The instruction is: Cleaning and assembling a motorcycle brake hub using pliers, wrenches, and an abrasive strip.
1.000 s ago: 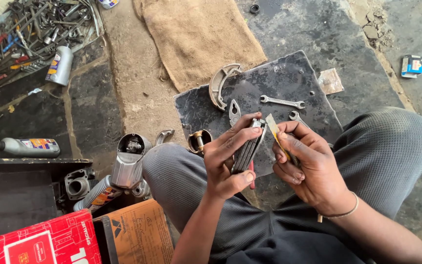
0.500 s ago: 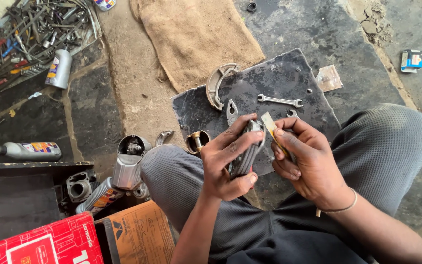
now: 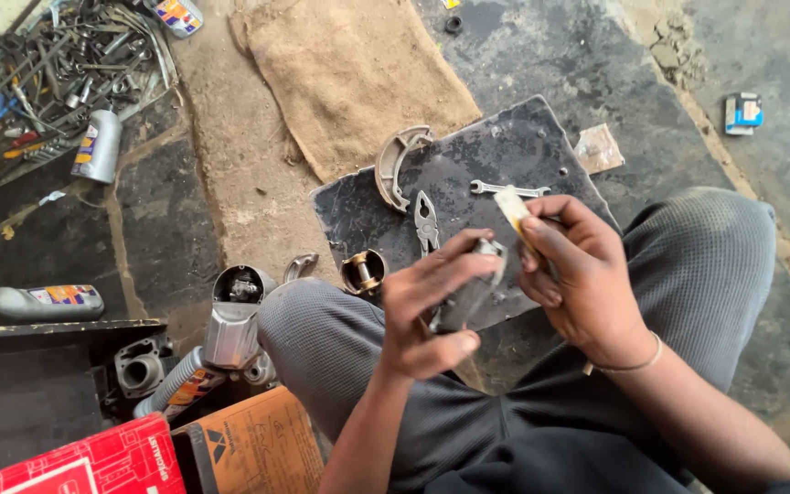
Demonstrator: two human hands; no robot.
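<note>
left hand: we see the left hand [image 3: 432,316] over the lap, fingers curled around a grey metal part [image 3: 468,293].
right hand: the right hand [image 3: 578,274] is closed on a small pale tube [image 3: 514,209], its tip just beside the metal part.
metal part: held above the near edge of the dark slab [image 3: 505,155], partly hidden by fingers.
packages: red box [image 3: 75,462] at bottom left, touching a brown carton [image 3: 249,444]; small blue-white packet [image 3: 743,112] far right on the floor, well apart.
bottles: grey bottle with a coloured label [image 3: 38,302] lying at left; a silver can [image 3: 98,146] near the tool pile [image 3: 48,73].
slab items: pliers [image 3: 426,220], spanner [image 3: 505,189], curved brake shoe [image 3: 395,165] at its left edge.
open room: we note bare stone floor [image 3: 761,55] upper right; burlap sack [image 3: 349,73] covers the top centre.
</note>
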